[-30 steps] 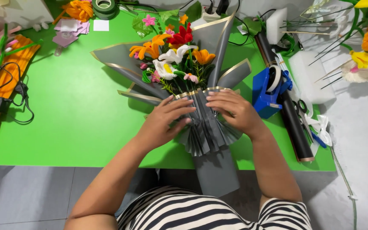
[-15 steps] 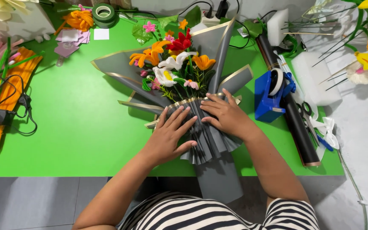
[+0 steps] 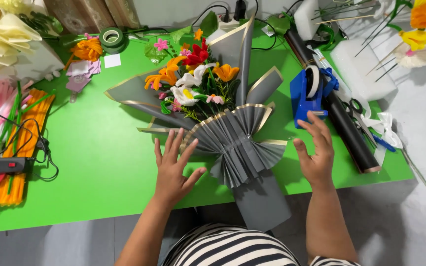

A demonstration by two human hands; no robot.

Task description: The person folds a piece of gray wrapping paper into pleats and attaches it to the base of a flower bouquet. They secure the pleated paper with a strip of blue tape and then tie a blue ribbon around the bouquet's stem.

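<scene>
Both grips are wide and hold nothing; my left hand (image 3: 173, 165) lies flat with fingertips touching the grey-wrapped bouquet (image 3: 223, 118), whose long axis runs away from me across the green bench (image 3: 99, 162); my right hand (image 3: 316, 152) hovers just beside the blue tape dispenser (image 3: 307, 96).

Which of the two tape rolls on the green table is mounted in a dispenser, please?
The white tape roll, which sits in the blue dispenser just beyond the right hand. The green tape roll lies loose and flat at the table's far left.
</scene>
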